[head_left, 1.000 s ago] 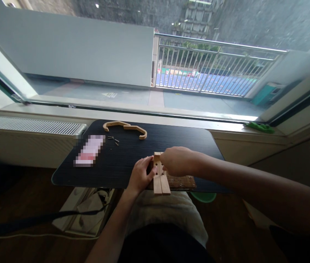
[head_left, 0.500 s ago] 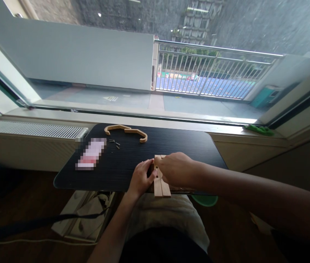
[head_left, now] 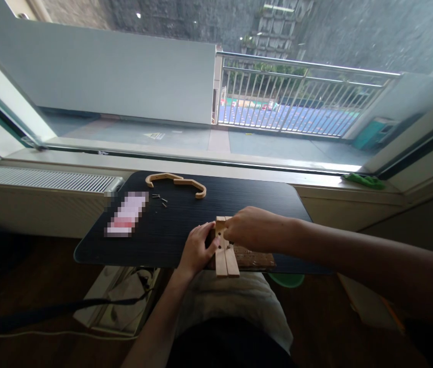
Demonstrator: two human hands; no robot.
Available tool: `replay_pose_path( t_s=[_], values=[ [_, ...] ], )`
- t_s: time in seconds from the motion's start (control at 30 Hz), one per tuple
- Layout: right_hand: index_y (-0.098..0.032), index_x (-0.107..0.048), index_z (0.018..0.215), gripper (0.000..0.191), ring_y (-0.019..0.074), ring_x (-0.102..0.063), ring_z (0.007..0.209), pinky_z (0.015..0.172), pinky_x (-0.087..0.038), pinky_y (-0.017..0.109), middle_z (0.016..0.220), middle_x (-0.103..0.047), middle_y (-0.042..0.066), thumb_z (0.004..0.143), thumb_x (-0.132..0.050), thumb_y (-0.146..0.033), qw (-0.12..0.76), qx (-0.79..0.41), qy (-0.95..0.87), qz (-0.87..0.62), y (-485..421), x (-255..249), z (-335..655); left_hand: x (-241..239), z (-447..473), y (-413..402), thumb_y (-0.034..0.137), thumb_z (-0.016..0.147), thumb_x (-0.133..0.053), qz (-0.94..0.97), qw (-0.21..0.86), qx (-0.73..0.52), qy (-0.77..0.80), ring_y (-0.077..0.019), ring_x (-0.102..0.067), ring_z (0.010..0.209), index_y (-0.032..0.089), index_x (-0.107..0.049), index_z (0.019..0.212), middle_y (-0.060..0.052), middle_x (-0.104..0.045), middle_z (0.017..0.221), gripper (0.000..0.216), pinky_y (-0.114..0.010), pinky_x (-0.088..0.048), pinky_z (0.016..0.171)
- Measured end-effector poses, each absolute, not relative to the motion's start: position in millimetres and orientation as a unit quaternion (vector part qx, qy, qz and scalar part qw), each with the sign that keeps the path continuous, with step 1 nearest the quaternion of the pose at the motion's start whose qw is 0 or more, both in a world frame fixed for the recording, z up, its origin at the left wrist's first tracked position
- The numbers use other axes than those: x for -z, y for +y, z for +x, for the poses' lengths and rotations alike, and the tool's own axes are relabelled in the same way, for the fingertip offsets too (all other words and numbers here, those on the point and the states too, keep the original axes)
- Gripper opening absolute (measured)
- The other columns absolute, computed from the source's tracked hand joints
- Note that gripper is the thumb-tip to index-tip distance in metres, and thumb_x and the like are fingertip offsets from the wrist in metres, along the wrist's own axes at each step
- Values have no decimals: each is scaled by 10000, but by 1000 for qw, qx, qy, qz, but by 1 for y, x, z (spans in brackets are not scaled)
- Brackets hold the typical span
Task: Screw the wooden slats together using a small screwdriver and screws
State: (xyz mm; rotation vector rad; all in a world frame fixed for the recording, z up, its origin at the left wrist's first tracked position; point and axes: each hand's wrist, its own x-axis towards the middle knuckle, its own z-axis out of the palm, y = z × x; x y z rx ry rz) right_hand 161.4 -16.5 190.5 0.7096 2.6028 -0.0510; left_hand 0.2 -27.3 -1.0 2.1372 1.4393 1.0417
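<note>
Two pale wooden pieces (head_left: 222,263) with dark holes lie side by side at the table's near edge, over a brown wooden block (head_left: 257,257). My left hand (head_left: 197,249) is closed on their left edge, thumb close to the holes. From the right, my right hand (head_left: 253,226) reaches in as a fist over the right-hand piece. Its fingertips point down at the wood, and what they hold is hidden. Two curved wooden hooks (head_left: 190,185) lie toward the table's back edge. Several small screws (head_left: 159,197) are scattered left of them.
The dark tabletop (head_left: 178,232) stands against the windowsill, with a blurred pink-white item (head_left: 127,213) at its left. A radiator (head_left: 48,179) adjoins it on the left. Below are a green basin (head_left: 287,279) and an open box (head_left: 120,296). A green cloth (head_left: 364,181) lies on the sill.
My right hand has lifted slightly away from the wooden pieces, uncovering more of the right-hand piece and the brown block. My left hand stays in place.
</note>
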Motion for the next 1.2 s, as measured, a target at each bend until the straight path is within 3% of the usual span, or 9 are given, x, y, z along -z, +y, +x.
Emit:
replay_pose_path(
  t_s=[0.37,0.67,1.03,1.2],
  values=[
    [-116,-653,1049,231,227,-693,843,580,-420,257,947,-711,118,869,-528,-43,191,28,948,251,-16,-182,167,0,1,-28,286,838,-527,756,177,-374,508,-262,-614,1149,169,-592,1213,-104,-676,1220,398,-454,-453,1048],
    [-129,-651,1052,238,218,-692,835,570,-392,259,1006,-711,114,859,-534,-53,177,51,949,256,-13,-174,168,0,2,-28,296,838,-531,753,182,-373,511,-265,-608,1154,170,-594,1217,-104,-677,1217,404,-462,-446,1053],
    [-146,-642,1059,223,233,-689,762,540,-342,274,901,-728,115,853,-555,-153,169,62,930,320,-15,-178,167,1,3,-28,305,854,-528,751,180,-369,517,-262,-609,1144,191,-602,1216,-96,-679,1208,386,-467,-440,1058],
    [-148,-662,1029,212,256,-697,789,561,-376,277,883,-730,128,839,-570,-167,163,57,918,358,-20,-180,162,0,3,-29,306,859,-520,752,185,-364,518,-263,-599,1160,182,-589,1226,-107,-672,1220,393,-472,-426,1067]
  ],
)
